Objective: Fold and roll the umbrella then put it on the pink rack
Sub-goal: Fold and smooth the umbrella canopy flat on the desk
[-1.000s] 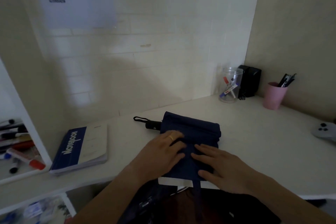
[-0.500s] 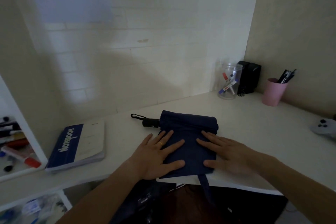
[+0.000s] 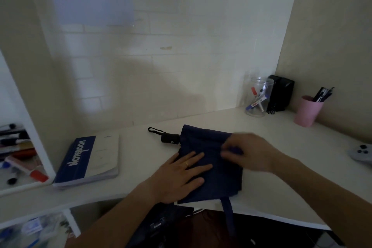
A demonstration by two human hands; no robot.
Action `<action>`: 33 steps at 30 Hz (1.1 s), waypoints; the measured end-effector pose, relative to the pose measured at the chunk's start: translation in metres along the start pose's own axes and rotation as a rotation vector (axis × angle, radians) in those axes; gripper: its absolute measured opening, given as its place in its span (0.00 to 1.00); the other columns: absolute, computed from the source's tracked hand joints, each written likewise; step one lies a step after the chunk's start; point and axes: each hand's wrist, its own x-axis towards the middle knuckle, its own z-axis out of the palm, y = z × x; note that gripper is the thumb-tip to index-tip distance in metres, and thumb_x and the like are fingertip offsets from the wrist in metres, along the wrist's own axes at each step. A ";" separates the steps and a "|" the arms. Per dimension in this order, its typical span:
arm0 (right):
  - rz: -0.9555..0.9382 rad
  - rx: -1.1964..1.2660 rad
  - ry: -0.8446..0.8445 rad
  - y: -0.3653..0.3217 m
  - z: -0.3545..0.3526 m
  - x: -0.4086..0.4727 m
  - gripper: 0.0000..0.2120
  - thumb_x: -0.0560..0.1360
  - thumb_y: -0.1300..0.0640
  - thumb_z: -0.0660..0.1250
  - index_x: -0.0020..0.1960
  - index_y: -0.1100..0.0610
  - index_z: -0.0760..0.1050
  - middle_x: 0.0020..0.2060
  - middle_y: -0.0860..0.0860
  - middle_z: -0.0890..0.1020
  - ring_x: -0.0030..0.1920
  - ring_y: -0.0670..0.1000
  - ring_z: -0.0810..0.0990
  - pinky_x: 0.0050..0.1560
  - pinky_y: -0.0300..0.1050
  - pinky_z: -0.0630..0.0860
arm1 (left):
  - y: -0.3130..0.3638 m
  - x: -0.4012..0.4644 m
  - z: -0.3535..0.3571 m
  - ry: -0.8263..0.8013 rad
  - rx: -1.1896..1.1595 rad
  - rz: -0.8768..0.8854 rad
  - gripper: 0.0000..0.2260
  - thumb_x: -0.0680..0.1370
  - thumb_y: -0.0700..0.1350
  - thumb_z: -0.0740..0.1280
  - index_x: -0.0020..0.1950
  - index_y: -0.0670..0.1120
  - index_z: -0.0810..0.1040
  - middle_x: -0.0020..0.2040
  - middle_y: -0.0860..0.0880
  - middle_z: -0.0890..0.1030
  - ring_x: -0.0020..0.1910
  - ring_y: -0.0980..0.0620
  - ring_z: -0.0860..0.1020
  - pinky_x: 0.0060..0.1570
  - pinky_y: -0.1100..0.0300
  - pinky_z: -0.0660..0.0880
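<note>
A navy blue umbrella (image 3: 219, 179) lies flattened on the white desk (image 3: 291, 177), its black handle (image 3: 170, 138) and wrist loop pointing left. Its closing strap (image 3: 228, 217) hangs over the desk's front edge. My left hand (image 3: 181, 175) lies flat on the fabric's left part, fingers spread, a ring on one finger. My right hand (image 3: 249, 152), blurred by motion, pinches a fold of the fabric at its right upper edge. No pink rack is in view.
A blue-and-white notebook (image 3: 88, 161) lies left of the umbrella. At the back right stand a clear jar of markers (image 3: 257, 99), a black box (image 3: 280, 92) and a pink cup of pens (image 3: 308, 109). A grey game controller (image 3: 362, 152) sits far right. A shelf of markers (image 3: 18, 157) is at left.
My right hand has lifted off the fabric's lower right, moved up and pinched a fold at its right edge. My left hand stays pressed flat on the fabric.
</note>
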 end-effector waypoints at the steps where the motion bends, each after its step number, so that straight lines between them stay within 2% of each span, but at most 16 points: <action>1: 0.029 0.067 0.164 0.005 -0.002 0.013 0.15 0.78 0.43 0.64 0.60 0.48 0.80 0.55 0.48 0.82 0.56 0.52 0.80 0.57 0.47 0.75 | -0.002 -0.001 0.003 0.015 -0.011 -0.008 0.23 0.84 0.63 0.44 0.80 0.66 0.48 0.83 0.57 0.45 0.81 0.58 0.42 0.80 0.48 0.44; 2: 0.075 0.126 0.254 0.010 -0.003 0.028 0.15 0.79 0.45 0.64 0.60 0.51 0.80 0.54 0.49 0.82 0.56 0.53 0.80 0.57 0.46 0.74 | -0.003 0.000 0.005 0.025 -0.027 -0.008 0.23 0.84 0.63 0.43 0.81 0.66 0.49 0.83 0.58 0.44 0.81 0.58 0.41 0.80 0.49 0.43; 3: 0.140 0.158 0.232 0.016 -0.004 0.043 0.17 0.80 0.47 0.64 0.64 0.53 0.78 0.57 0.50 0.82 0.59 0.54 0.79 0.60 0.46 0.72 | -0.003 0.000 0.005 0.024 -0.045 -0.008 0.23 0.84 0.63 0.44 0.81 0.66 0.49 0.83 0.58 0.44 0.81 0.59 0.41 0.80 0.49 0.42; 5: 0.257 0.166 -0.009 0.026 -0.006 0.070 0.21 0.81 0.47 0.62 0.67 0.59 0.76 0.62 0.53 0.80 0.63 0.57 0.77 0.65 0.49 0.70 | -0.004 0.001 0.007 0.019 -0.071 -0.014 0.23 0.84 0.63 0.44 0.81 0.66 0.49 0.83 0.59 0.43 0.80 0.60 0.40 0.80 0.50 0.41; 7: 0.300 0.216 -0.215 0.031 -0.007 0.088 0.19 0.80 0.48 0.64 0.60 0.61 0.81 0.58 0.54 0.82 0.60 0.57 0.79 0.64 0.50 0.74 | -0.006 0.003 0.008 0.023 -0.085 -0.024 0.23 0.84 0.63 0.44 0.80 0.66 0.49 0.82 0.60 0.43 0.80 0.62 0.39 0.80 0.50 0.41; 9: 0.293 0.241 -0.262 0.034 -0.011 0.097 0.15 0.76 0.51 0.70 0.57 0.59 0.84 0.55 0.54 0.84 0.57 0.55 0.80 0.62 0.48 0.76 | -0.006 0.003 0.008 0.018 -0.103 -0.022 0.23 0.84 0.63 0.45 0.80 0.67 0.49 0.82 0.61 0.42 0.80 0.62 0.39 0.80 0.50 0.40; 13: 0.251 0.214 -0.144 0.032 -0.018 0.104 0.11 0.71 0.54 0.76 0.51 0.57 0.85 0.51 0.53 0.86 0.54 0.53 0.82 0.59 0.46 0.77 | -0.006 0.003 0.008 0.005 -0.104 -0.016 0.22 0.84 0.64 0.45 0.79 0.69 0.49 0.82 0.61 0.43 0.80 0.61 0.40 0.79 0.51 0.38; 16: 0.235 0.650 0.131 0.025 -0.035 0.096 0.06 0.71 0.64 0.77 0.41 0.59 0.80 0.47 0.55 0.87 0.53 0.53 0.85 0.60 0.51 0.80 | -0.007 0.004 0.010 0.006 -0.094 -0.026 0.22 0.84 0.64 0.45 0.79 0.70 0.48 0.83 0.60 0.43 0.81 0.59 0.41 0.79 0.50 0.38; 18: 0.187 0.877 0.162 0.021 -0.051 0.085 0.09 0.71 0.67 0.76 0.40 0.59 0.76 0.49 0.54 0.88 0.53 0.52 0.86 0.58 0.47 0.81 | -0.006 0.005 0.010 0.003 -0.095 -0.032 0.22 0.84 0.63 0.45 0.79 0.70 0.49 0.83 0.59 0.44 0.81 0.58 0.42 0.79 0.51 0.38; 20: 0.202 0.807 0.079 0.017 -0.060 0.080 0.10 0.70 0.63 0.77 0.46 0.57 0.77 0.54 0.53 0.86 0.54 0.53 0.85 0.53 0.41 0.77 | -0.005 0.006 0.009 0.008 -0.079 -0.033 0.22 0.84 0.63 0.46 0.79 0.70 0.49 0.83 0.58 0.44 0.81 0.57 0.42 0.79 0.51 0.38; 21: 0.266 0.716 0.050 0.019 -0.058 0.079 0.15 0.69 0.58 0.79 0.52 0.56 0.78 0.58 0.53 0.84 0.56 0.53 0.83 0.53 0.40 0.75 | -0.005 0.006 0.009 0.007 -0.073 -0.034 0.22 0.84 0.62 0.46 0.79 0.70 0.49 0.83 0.58 0.44 0.81 0.57 0.42 0.79 0.51 0.38; 23: 0.464 0.560 -0.080 0.024 -0.049 0.077 0.34 0.67 0.45 0.79 0.69 0.55 0.72 0.70 0.55 0.75 0.65 0.55 0.76 0.63 0.46 0.73 | -0.005 0.006 0.010 0.009 -0.064 -0.036 0.22 0.84 0.63 0.45 0.79 0.70 0.48 0.83 0.58 0.44 0.81 0.57 0.42 0.79 0.50 0.39; 25: 0.558 0.570 -0.164 0.026 -0.036 0.074 0.47 0.67 0.40 0.77 0.78 0.57 0.62 0.77 0.56 0.65 0.74 0.57 0.66 0.70 0.51 0.66 | -0.006 0.006 0.010 0.003 -0.063 -0.036 0.22 0.84 0.63 0.44 0.79 0.70 0.48 0.83 0.59 0.43 0.81 0.57 0.41 0.79 0.49 0.40; 27: 0.562 0.683 -0.105 0.029 -0.031 0.071 0.44 0.67 0.47 0.80 0.77 0.58 0.65 0.74 0.57 0.67 0.71 0.57 0.69 0.65 0.47 0.68 | -0.005 0.006 0.010 -0.006 -0.069 -0.037 0.23 0.82 0.66 0.41 0.79 0.70 0.48 0.83 0.59 0.43 0.81 0.57 0.41 0.79 0.49 0.39; 30: 0.452 0.806 0.007 0.022 -0.041 0.063 0.34 0.67 0.66 0.79 0.71 0.58 0.72 0.63 0.59 0.79 0.60 0.55 0.78 0.59 0.46 0.74 | -0.004 0.004 0.008 0.009 -0.055 -0.024 0.28 0.78 0.68 0.35 0.79 0.70 0.48 0.83 0.58 0.44 0.81 0.56 0.42 0.79 0.50 0.39; 33: 0.283 0.956 0.148 0.009 -0.052 0.042 0.34 0.65 0.75 0.76 0.67 0.53 0.77 0.51 0.55 0.81 0.48 0.51 0.82 0.55 0.48 0.81 | -0.004 0.003 0.010 0.061 -0.030 -0.015 0.25 0.81 0.66 0.39 0.79 0.69 0.49 0.83 0.56 0.45 0.82 0.54 0.42 0.78 0.50 0.34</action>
